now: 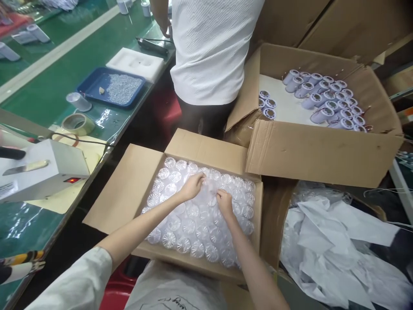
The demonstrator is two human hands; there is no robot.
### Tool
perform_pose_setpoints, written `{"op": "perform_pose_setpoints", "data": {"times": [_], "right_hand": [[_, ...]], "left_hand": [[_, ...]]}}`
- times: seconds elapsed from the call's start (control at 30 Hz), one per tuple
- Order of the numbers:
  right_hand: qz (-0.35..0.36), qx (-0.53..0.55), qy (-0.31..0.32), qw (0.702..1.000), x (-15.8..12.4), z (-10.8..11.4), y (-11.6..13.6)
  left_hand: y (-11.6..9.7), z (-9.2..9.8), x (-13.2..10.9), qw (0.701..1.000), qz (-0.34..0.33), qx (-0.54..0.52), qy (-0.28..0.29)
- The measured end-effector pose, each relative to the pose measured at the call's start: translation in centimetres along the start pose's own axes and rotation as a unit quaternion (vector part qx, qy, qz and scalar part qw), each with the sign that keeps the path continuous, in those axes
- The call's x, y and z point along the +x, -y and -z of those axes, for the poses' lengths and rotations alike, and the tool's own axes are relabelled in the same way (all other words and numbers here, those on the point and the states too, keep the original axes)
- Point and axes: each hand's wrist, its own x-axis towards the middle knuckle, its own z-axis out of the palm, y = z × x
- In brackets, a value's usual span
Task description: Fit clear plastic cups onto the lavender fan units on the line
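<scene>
An open cardboard box stands in front of me, packed with rows of round-ended cylinders in clear, pleated plastic wrap. Over the middle of the rows my left hand is closed in a pinch. My right hand is pinched too, a short distance to its right. Between the fingertips spreads hazy clear plastic film, which both hands appear to grip. Its edges are hard to make out against the wrapped cylinders below.
A larger carton at right holds several lilac cylinders. Crumpled white sheets lie below it. A person in a white shirt stands ahead. On the green bench are a blue tray, tape roll and grey device.
</scene>
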Motion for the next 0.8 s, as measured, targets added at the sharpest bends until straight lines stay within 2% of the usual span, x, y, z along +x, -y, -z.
{"op": "perform_pose_setpoints", "data": {"times": [0.1, 0.27, 0.37, 0.5, 0.63, 0.8], "right_hand": [[0.001, 0.020, -0.030, 0.999, 0.7, 1.4, 1.1], [0.030, 0.062, -0.015, 0.998, 1.2, 3.5, 4.7], [0.025, 0.075, -0.015, 0.997, 1.3, 4.1, 5.3], [-0.022, 0.047, -0.029, 0.998, -0.1, 4.5, 2.6], [-0.028, 0.013, 0.043, 0.999, -2.2, 4.3, -0.8], [-0.027, 0.001, 0.057, 0.998, -1.3, 4.0, -2.8]], "left_hand": [[-1.4, 0.2, 0.9, 0.999, 0.014, -0.016, 0.034], [-2.6, 0.2, 0.2, 0.990, 0.003, -0.013, 0.143], [-2.8, -0.4, 0.1, 0.991, 0.011, 0.009, 0.136], [-3.0, -0.5, 0.5, 0.995, 0.015, 0.012, 0.101], [-3.8, 0.0, 0.8, 0.995, -0.021, -0.028, 0.093], [-4.3, 0.8, 1.9, 0.997, -0.013, -0.059, 0.049]]}}
